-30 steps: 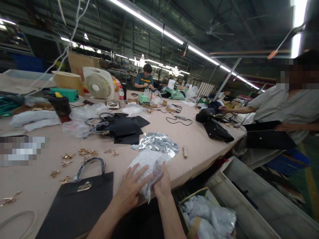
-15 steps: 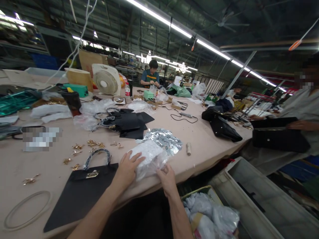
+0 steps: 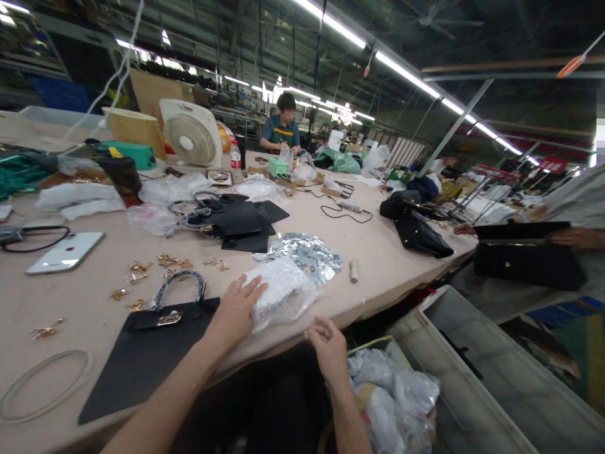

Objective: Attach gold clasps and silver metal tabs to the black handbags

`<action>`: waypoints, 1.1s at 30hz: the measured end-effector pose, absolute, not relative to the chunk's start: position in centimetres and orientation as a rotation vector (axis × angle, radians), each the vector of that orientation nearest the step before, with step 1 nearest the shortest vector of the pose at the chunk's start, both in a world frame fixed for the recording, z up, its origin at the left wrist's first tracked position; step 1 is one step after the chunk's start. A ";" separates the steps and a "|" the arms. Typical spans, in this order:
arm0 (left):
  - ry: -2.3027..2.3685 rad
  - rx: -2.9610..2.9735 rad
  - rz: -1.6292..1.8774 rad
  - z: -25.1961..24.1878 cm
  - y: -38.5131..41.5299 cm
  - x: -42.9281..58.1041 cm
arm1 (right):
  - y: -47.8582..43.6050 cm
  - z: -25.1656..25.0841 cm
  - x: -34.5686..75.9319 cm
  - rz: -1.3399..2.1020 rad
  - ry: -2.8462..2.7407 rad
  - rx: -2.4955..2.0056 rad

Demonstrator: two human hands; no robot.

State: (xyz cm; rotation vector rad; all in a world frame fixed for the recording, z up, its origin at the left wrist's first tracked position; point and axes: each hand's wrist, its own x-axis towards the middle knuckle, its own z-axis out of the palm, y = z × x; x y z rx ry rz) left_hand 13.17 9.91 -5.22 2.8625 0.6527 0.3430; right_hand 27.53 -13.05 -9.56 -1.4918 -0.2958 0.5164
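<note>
A clear plastic bag [image 3: 283,293] with white contents lies at the table's front edge. My left hand [image 3: 236,309] rests on its left side, fingers spread over the plastic. Just off the bag's lower right end is my right hand [image 3: 328,347], fingers loosely curled and slightly apart, with nothing visible in them. Behind the bag spreads a pile of small silvery metal plates [image 3: 307,252]. Left of my left hand lies a black handbag panel [image 3: 146,359] with a wrapped handle [image 3: 177,280] and a gold clasp [image 3: 170,319].
Gold fittings [image 3: 172,260], a phone [image 3: 66,252] and a clear ring [image 3: 45,384] lie left. Black bag pieces [image 3: 241,224] and a fan [image 3: 191,135] stand farther back. Below right are a crate [image 3: 472,359] and plastic bags [image 3: 394,391]. A co-worker [image 3: 567,208] holds a black bag.
My right hand has let go of the plastic bag's end and drawn slightly down and away. My left hand stays on the bag. The whole view has shifted a little.
</note>
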 end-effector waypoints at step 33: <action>0.641 2.829 0.303 -5.0 9.4 19.3 | -11.1 -5.5 27.5 0.151 -1.807 -1.932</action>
